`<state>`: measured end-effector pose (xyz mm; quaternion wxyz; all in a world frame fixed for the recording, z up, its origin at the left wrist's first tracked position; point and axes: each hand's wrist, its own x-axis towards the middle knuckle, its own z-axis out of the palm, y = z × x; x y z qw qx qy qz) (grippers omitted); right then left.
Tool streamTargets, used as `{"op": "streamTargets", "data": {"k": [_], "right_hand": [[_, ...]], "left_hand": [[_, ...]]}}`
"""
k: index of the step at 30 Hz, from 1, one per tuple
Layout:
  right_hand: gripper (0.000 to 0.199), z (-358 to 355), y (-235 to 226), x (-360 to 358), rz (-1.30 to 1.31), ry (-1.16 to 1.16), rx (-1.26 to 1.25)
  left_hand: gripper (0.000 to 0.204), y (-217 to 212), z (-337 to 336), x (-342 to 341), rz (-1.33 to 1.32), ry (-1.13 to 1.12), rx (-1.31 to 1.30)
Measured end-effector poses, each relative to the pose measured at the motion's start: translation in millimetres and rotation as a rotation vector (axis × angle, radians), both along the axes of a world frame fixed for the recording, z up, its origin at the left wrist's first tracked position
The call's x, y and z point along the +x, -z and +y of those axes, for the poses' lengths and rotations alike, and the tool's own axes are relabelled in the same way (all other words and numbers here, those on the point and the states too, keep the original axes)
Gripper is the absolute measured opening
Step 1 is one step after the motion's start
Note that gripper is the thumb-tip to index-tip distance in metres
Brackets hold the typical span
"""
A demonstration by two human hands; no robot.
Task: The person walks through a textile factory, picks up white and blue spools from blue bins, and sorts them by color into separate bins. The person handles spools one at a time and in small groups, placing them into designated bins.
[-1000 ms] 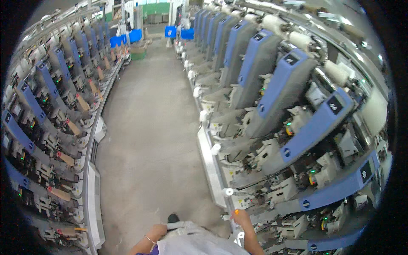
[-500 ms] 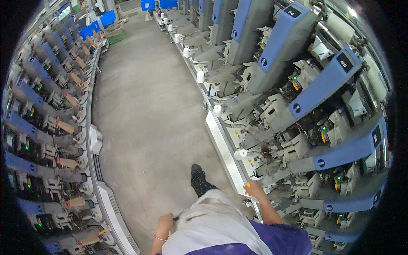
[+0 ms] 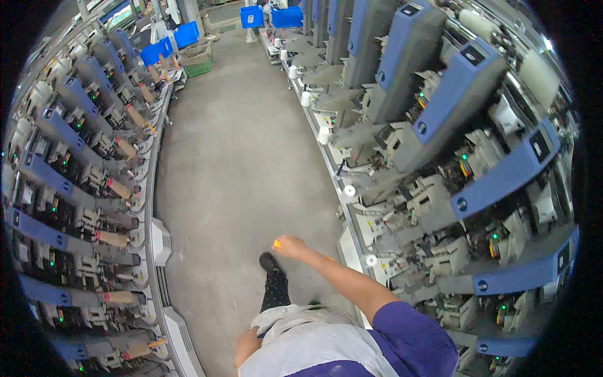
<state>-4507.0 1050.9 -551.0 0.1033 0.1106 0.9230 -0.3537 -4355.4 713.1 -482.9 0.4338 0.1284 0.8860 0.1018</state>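
Note:
My right hand (image 3: 291,246) is stretched forward over the aisle, its fingers closed round a small orange object (image 3: 276,244). Most of that object is covered by the fingers, so its kind does not show. Low at my left side, my left hand (image 3: 249,343) rests against the pale apron (image 3: 295,327); cloth hides its fingers. Neither hand touches the machines. To the right of my right forearm, a white yarn cone (image 3: 371,260) stands on the machine rail.
Blue-and-grey winding machines (image 3: 480,195) line the right side, with white cones along their rail. Another row (image 3: 47,229) on the left carries tan cones (image 3: 112,238). Between them runs a grey floor (image 3: 232,163). Blue bins (image 3: 286,17) and a green crate (image 3: 198,66) stand at the far end.
My right hand has swung from the right-hand rail leftward and forward over the aisle, still closed on the orange object. My left hand has drawn back against the apron. The view has shifted.

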Motion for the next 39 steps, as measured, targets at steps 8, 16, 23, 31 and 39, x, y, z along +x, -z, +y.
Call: {"op": "streamTargets", "data": {"k": [8, 16, 23, 31, 39], "right_hand": [[0.03, 190, 124, 50, -0.615, 0.862, -0.091], [0.025, 237, 70, 78, -0.89, 1.169, -0.077], [0.022, 265, 210, -219, -0.844, 0.916, -0.207], [0.031, 440, 135, -906, -0.027, 0.448, 0.227], [0.036, 426, 50, -1268, 0.086, 0.499, -0.423]], "left_hand": [[0.052, 15, 57, -319, 0.101, 0.053, 0.091], [0.046, -16, 171, -621, 0.079, 0.342, 0.059], [0.038, 17, 244, -844, 0.171, 0.203, 0.277], [0.037, 29, 238, -1045, 0.09, 0.161, 0.089], [0.028, 27, 313, -1341, 0.033, 0.024, 0.031]]}}
